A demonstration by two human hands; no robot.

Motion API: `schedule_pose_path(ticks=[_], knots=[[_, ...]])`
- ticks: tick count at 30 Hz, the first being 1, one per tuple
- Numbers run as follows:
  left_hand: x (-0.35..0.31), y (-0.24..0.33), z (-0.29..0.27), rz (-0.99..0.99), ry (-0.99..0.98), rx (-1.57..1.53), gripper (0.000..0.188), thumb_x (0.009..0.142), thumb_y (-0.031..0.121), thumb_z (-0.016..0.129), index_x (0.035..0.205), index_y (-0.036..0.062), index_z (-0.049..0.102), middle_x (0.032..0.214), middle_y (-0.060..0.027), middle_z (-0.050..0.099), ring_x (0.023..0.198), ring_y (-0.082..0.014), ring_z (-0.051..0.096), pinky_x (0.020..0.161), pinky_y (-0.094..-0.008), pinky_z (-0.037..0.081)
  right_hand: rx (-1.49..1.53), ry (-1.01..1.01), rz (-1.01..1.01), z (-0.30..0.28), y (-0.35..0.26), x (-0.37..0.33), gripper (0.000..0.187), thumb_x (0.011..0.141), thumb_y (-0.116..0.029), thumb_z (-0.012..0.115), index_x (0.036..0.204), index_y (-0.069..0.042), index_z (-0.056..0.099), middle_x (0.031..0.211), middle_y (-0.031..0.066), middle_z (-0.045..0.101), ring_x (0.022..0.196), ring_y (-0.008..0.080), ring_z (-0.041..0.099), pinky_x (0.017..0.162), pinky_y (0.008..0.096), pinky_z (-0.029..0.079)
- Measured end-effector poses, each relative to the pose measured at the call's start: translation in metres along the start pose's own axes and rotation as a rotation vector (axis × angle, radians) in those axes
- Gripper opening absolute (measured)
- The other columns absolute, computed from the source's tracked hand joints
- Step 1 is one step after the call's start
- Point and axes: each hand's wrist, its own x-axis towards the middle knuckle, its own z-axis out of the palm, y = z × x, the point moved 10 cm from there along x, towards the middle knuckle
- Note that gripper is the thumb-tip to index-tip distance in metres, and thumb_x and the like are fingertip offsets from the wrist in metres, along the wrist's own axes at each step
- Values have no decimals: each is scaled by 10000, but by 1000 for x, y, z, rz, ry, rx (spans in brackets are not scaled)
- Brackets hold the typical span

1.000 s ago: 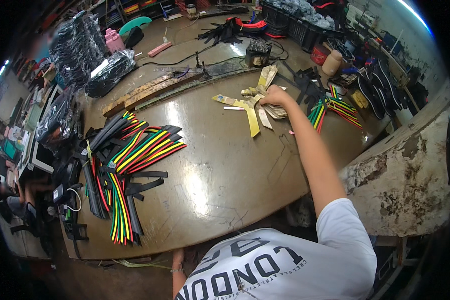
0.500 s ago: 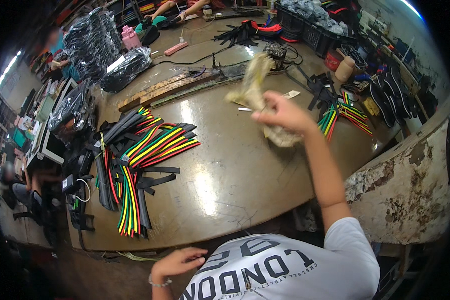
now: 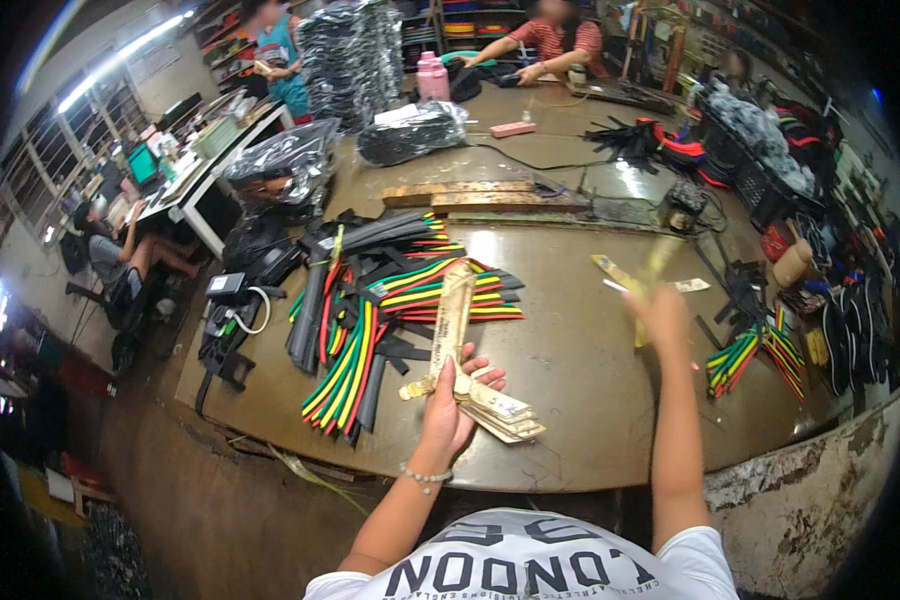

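My left hand (image 3: 448, 420) is closed around a bundle of worn, yellowish card strips (image 3: 500, 408). One long strip stands upright from the bundle, with writing on it. Farther right, my right hand (image 3: 662, 315) is blurred by motion; a blurred yellowish strip (image 3: 658, 262) runs through its fingers. Beside that hand, another yellowish strip (image 3: 615, 270) and a pale strip (image 3: 692, 285) lie on the table. Left of the bundle is a pile of padded straps (image 3: 350, 380) striped red, yellow, green and black, partly tied together.
More striped straps (image 3: 735, 365) lie at the table's right. Wooden bars (image 3: 485, 195) cross its middle. Plastic-wrapped black goods (image 3: 410, 135), a pink bottle (image 3: 432, 75) and a black crate (image 3: 750, 150) stand farther back. A person in red (image 3: 570, 55) works across the table.
My left hand has risen from beside my body and now holds the card bundle. My right hand no longer carries the bundle and is at a single strip. The view has shifted.
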Motion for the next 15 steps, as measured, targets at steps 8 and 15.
schedule_pose_path(ticks=[8, 15], knots=[[-6, -5, 17, -73, -179, 12, 566, 1005, 168, 419, 1488, 66, 143, 1485, -222, 299, 1323, -392, 389, 1050, -537, 405, 168, 83, 55, 64, 77, 54, 398, 812, -343, 705, 883, 40, 626, 838, 194, 648, 784, 320, 630, 726, 412, 490], [-6, 12, 4, -56, -9, 160, 437, 997, 259, 487, 1323, -25, 422, 1209, -215, 572, 1087, -322, 607, 888, -440, 548, 558, -67, -226, -46, 97, 96, 270, 895, -237, 616, 875, 33, 615, 697, 55, 591, 633, 130, 500, 605, 340, 428]])
